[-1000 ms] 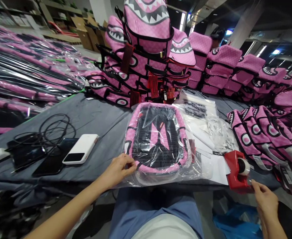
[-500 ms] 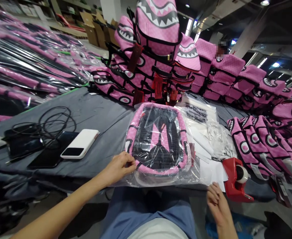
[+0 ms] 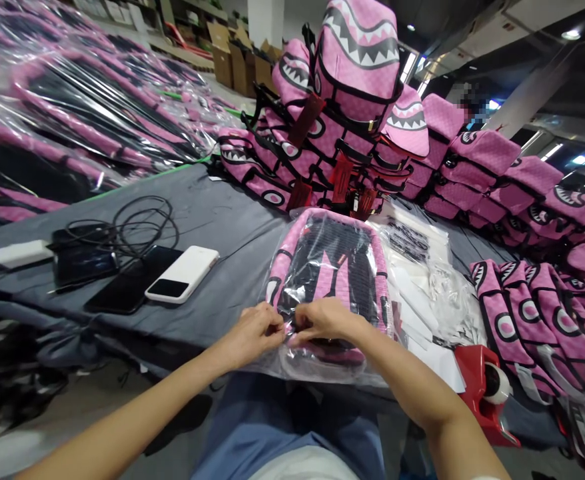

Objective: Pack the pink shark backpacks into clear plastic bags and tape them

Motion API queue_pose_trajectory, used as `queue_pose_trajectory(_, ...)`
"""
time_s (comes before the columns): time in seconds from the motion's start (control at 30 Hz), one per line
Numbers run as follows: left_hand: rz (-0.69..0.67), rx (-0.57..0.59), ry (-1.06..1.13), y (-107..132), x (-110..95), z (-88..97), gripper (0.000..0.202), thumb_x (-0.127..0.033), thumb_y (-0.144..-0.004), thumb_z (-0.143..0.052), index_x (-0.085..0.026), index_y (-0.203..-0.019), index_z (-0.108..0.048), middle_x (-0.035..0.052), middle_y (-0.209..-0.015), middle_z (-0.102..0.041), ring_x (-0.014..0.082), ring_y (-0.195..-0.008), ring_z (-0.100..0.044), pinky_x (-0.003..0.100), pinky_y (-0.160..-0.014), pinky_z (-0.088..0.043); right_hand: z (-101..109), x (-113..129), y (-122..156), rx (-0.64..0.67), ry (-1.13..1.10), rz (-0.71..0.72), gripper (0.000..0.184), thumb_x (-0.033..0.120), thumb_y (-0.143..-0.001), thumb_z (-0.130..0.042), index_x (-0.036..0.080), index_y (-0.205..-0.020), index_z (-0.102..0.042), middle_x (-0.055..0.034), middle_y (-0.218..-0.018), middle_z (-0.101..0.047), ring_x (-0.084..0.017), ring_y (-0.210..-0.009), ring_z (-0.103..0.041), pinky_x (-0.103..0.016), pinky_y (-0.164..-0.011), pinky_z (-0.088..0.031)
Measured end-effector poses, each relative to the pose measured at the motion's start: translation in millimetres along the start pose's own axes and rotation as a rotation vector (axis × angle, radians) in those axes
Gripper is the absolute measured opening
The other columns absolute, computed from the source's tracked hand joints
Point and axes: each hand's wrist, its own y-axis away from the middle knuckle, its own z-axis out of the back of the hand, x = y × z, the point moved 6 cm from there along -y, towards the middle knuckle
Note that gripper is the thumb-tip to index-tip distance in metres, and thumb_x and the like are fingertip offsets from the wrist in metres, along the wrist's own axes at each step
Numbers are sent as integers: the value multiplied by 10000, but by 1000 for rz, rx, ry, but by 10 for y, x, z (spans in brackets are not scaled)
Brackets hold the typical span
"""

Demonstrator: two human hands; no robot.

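Note:
A pink and black backpack (image 3: 335, 270) lies flat on the table inside a clear plastic bag (image 3: 317, 365), its black padded back side up. At the lower left edge of the bag, my left hand (image 3: 261, 331) is closed, pinching the plastic. My right hand (image 3: 325, 319) reaches across the lower part of the backpack, its fingers curled onto the bag close beside my left fingertips. The exact grip of the right fingertips is partly hidden.
Left on the grey-covered table (image 3: 232, 240) lie a white power bank (image 3: 182, 273), dark phones and a coiled black cable (image 3: 145, 223). A red tape dispenser (image 3: 477, 387) stands at the right near papers and plastic bags. Pink shark-mouth backpacks (image 3: 357, 67) are piled behind.
My right hand has come from beside the tape dispenser, across to the bag's lower left part. My left hand keeps its hold. The view has shifted a little to the left.

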Motion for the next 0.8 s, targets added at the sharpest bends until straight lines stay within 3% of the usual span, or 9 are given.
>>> queue_pose_trajectory(0.13,0,11,-4,-3,-2,4,247,-414,-754,-521,-234,-625,-630,40,-748,-680,239,-853,-607,334,-801,-410,21,-277,83,-15,-160,-128,464,436,-736,-919,208,-813,-523,89,-645,-489,-108,-622,-457,-236,-590,-259)
queue_pose_trajectory(0.2,1,15,-11,-8,7,8,247,-410,-752,-519,-230,-617,-620,41,-751,-681,237,-854,-608,334,-798,-409,105,-279,257,-188,-168,-143,370,323,-813,-864,200,-787,-516,83,-661,-494,-97,-621,-442,-233,-597,-254)
queue_pose_trajectory(0.3,5,21,-22,-23,31,2,266,-425,-762,-529,-227,-605,-611,36,-741,-676,234,-850,-606,331,-799,-413,89,-31,463,-400,-153,-40,242,293,-876,-786,204,-846,-562,57,-744,-583,-100,-655,-486,-233,-619,-272)
queue_pose_trajectory(0.37,14,22,-33,-31,40,-10,268,-433,-764,-538,-224,-615,-614,36,-750,-673,233,-847,-605,330,-796,-419,-104,169,415,-324,-117,8,260,369,-855,-798,214,-861,-589,39,-784,-638,-120,-684,-542,-244,-615,-276)
queue_pose_trajectory(0.47,36,19,-59,-21,9,-12,258,-422,-755,-535,-221,-609,-604,42,-742,-665,245,-844,-609,348,-803,-423,-352,266,172,-193,-28,-97,341,489,-791,-820,223,-864,-618,12,-795,-674,-178,-742,-611,-263,-612,-279)
queue_pose_trajectory(0.57,46,30,-71,-3,-58,59,234,-425,-732,-578,-227,-618,-629,24,-703,-661,253,-835,-617,396,-898,-420,-362,205,61,-226,-81,-123,385,541,-777,-817,223,-810,-603,14,-748,-651,-189,-748,-617,-265,-623,-307)
queue_pose_trajectory(0.63,54,16,-45,-32,-53,176,263,-487,-722,-625,-238,-738,-707,23,-786,-699,269,-892,-631,429,-976,-408,-287,78,257,-403,-224,-73,379,529,-848,-760,218,-763,-560,27,-713,-615,-153,-697,-580,-256,-624,-330)
queue_pose_trajectory(0.7,118,-93,102,-114,67,355,417,-584,-670,-686,-243,-903,-746,54,-993,-722,313,-1051,-620,460,-1066,-377,-263,-172,734,-701,-400,-62,397,543,-949,-620,218,-743,-523,29,-688,-576,-128,-638,-530,-249,-621,-365)
queue_pose_trajectory(0.8,266,-309,380,-270,389,535,583,-678,-499,-765,-217,-852,-716,144,-1188,-669,438,-1325,-450,536,-1206,-225,-520,-735,1750,-1154,-490,-365,495,668,-964,-474,229,-742,-527,17,-635,-537,-145,-572,-507,-271,-584,-411)
